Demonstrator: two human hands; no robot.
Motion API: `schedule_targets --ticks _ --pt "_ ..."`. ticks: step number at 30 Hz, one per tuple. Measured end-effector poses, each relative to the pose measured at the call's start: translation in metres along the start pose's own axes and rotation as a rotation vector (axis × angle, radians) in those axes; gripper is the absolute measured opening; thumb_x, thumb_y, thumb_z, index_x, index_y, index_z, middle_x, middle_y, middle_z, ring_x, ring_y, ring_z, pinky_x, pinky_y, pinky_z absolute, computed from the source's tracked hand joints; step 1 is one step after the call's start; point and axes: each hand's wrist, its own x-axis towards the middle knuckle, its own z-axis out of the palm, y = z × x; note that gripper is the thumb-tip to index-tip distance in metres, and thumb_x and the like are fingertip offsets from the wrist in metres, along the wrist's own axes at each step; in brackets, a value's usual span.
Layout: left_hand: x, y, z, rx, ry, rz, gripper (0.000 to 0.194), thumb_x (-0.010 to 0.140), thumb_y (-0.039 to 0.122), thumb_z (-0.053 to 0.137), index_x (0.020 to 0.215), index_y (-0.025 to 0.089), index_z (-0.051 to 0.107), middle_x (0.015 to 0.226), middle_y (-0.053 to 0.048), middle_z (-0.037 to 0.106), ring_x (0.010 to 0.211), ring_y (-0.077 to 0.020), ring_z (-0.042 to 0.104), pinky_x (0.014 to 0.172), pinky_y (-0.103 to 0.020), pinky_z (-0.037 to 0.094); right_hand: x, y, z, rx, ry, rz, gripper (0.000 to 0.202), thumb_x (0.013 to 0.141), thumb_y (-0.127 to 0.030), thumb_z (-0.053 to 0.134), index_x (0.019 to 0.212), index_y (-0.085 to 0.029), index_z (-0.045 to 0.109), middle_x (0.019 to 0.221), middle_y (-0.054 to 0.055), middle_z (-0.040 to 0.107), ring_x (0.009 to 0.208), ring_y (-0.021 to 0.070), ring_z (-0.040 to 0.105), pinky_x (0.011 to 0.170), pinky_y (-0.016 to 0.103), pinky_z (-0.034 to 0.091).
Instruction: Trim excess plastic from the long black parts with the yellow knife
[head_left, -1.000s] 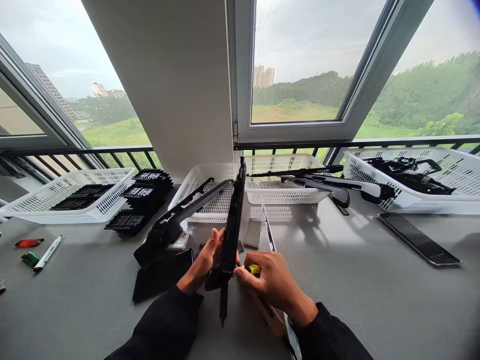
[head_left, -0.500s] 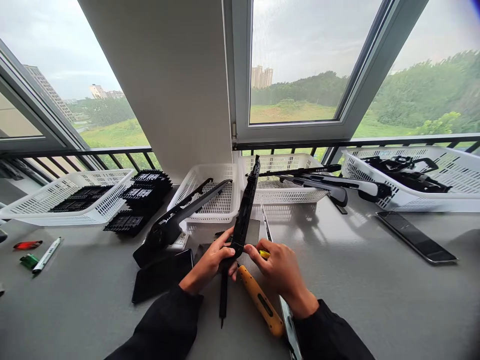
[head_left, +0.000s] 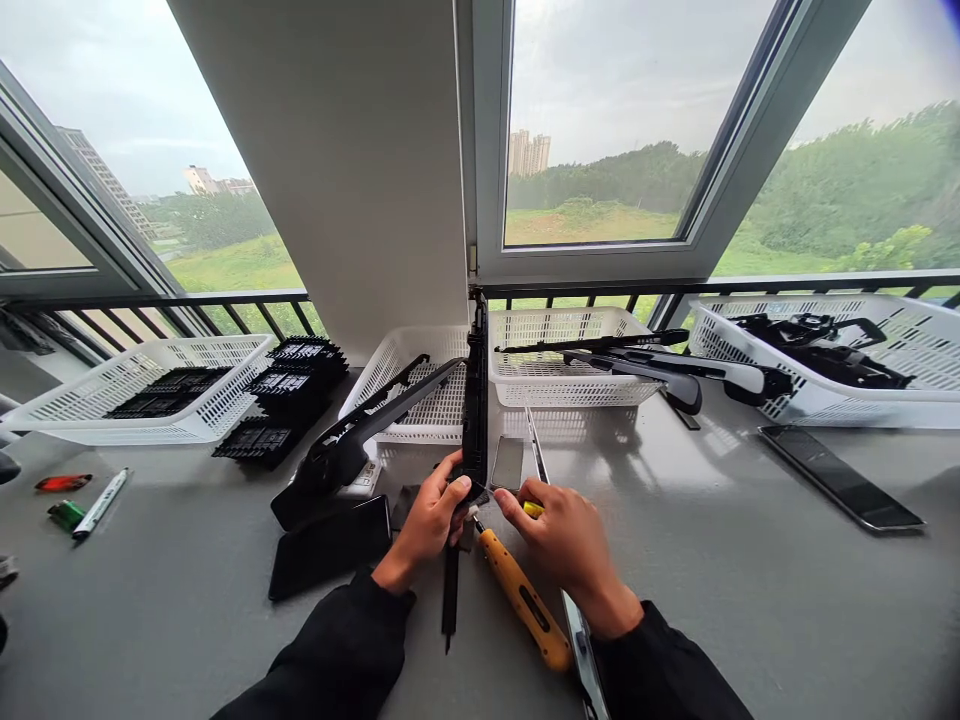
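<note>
My left hand (head_left: 431, 520) is closed around the lower end of a long, narrow black plastic part (head_left: 475, 390), which stands nearly upright in front of me. In my right hand (head_left: 566, 540) is a small yellow-handled tool (head_left: 533, 509), mostly hidden by the fingers. Its thin tip points left at the part's lower end; whether it touches cannot be made out. Below my hands an orange-handled power screwdriver (head_left: 525, 602) lies at a slant. A slim black bar (head_left: 450, 600) with a pointed end extends down beneath my left hand.
White baskets (head_left: 566, 392) line the back under the windows. Black curved trim pieces (head_left: 352, 455) and a black phone-like slab (head_left: 330, 550) lie left. Stacked black parts (head_left: 281, 400), a marker (head_left: 101, 505) and a dark flat device (head_left: 844, 480) are farther out. A metal strip (head_left: 581, 645) runs beside my right wrist.
The black plastic part has swung from leaning right to nearly vertical, its top moving left. My right hand keeps the yellow-handled tool near its lower end. The view has shifted slightly.
</note>
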Motion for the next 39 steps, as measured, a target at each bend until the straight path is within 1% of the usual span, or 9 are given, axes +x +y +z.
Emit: schedule_targets --ticks 4,7,12,15,18,20,24,31,39 --pt "0.0 -0.002 0.002 0.014 0.023 0.005 0.083 0.092 0.069 0.066 0.15 0.012 0.049 0.058 0.016 0.033 0.043 -0.0066 0.022 0.037 -0.017 0.03 0.0 0.001 -0.002 -0.012 -0.051 0.015 0.052 0.103 -0.067 0.059 0.077 -0.025 0.074 0.08 0.004 0.079 0.083 0.025 0.072 0.068 0.031 0.025" --pt "0.0 -0.002 0.002 0.031 0.017 0.001 0.085 0.092 0.072 0.065 0.15 0.012 0.049 0.058 0.016 0.032 0.044 -0.0066 0.022 0.038 -0.017 0.03 -0.001 0.004 -0.004 0.007 -0.044 0.013 0.052 0.1 -0.067 0.061 0.074 -0.024 0.071 0.076 0.004 0.076 0.08 0.0241 0.07 0.068 0.031 0.025" --pt "0.001 -0.005 0.003 0.064 -0.004 0.005 0.092 0.092 0.072 0.065 0.157 0.012 0.041 0.061 0.015 0.035 0.046 -0.0079 0.028 0.039 -0.018 0.032 -0.001 0.006 -0.005 0.095 0.031 -0.011 0.06 0.106 -0.068 0.045 0.073 -0.023 0.067 0.071 0.004 0.072 0.071 0.0203 0.064 0.067 0.031 0.025" --pt "-0.001 -0.007 0.004 0.099 -0.042 0.001 0.101 0.092 0.065 0.071 0.167 0.012 0.029 0.06 0.014 0.042 0.043 -0.0084 0.034 0.04 -0.019 0.035 -0.001 0.006 -0.002 0.087 0.032 -0.015 0.06 0.106 -0.068 0.046 0.074 -0.023 0.068 0.072 0.004 0.073 0.071 0.0206 0.065 0.066 0.031 0.024" --pt "-0.006 -0.008 0.006 0.126 -0.085 0.003 0.111 0.093 0.053 0.075 0.176 0.02 0.009 0.065 0.012 0.05 0.046 -0.009 0.039 0.046 -0.02 0.036 -0.002 0.005 0.001 0.05 -0.002 -0.038 0.056 0.107 -0.066 0.05 0.076 -0.023 0.069 0.073 0.004 0.074 0.074 0.022 0.067 0.066 0.031 0.023" --pt "-0.009 -0.008 0.007 0.132 -0.109 0.021 0.108 0.097 0.049 0.071 0.177 0.024 0.002 0.07 0.01 0.051 0.05 -0.0099 0.04 0.049 -0.021 0.035 -0.002 0.006 0.001 0.034 -0.018 -0.044 0.057 0.107 -0.065 0.049 0.076 -0.023 0.069 0.073 0.004 0.074 0.075 0.0222 0.067 0.066 0.031 0.023" --pt "-0.012 -0.01 0.009 0.125 -0.135 0.055 0.091 0.101 0.048 0.065 0.173 0.025 0.013 0.075 0.008 0.051 0.052 -0.0108 0.041 0.051 -0.023 0.039 -0.001 0.005 -0.001 0.036 -0.028 -0.036 0.06 0.109 -0.066 0.047 0.075 -0.023 0.069 0.074 0.005 0.075 0.075 0.0215 0.067 0.066 0.031 0.022" --pt "-0.01 -0.01 0.009 0.137 -0.177 0.046 0.057 0.101 0.054 0.062 0.143 0.022 0.04 0.068 0.012 0.044 0.048 -0.0093 0.039 0.048 -0.021 0.038 0.001 -0.001 -0.008 -0.014 -0.073 0.022 0.063 0.112 -0.066 0.045 0.072 -0.022 0.067 0.074 0.004 0.074 0.075 0.0197 0.065 0.066 0.03 0.022" --pt "-0.008 -0.003 0.008 0.17 -0.206 0.051 0.048 0.1 0.054 0.063 0.132 0.02 0.052 0.065 0.012 0.043 0.046 -0.0076 0.033 0.044 -0.02 0.031 0.002 0.0 -0.007 -0.019 -0.082 0.006 0.068 0.112 -0.068 0.043 0.069 -0.021 0.064 0.072 0.004 0.072 0.071 0.0175 0.061 0.064 0.031 0.02"
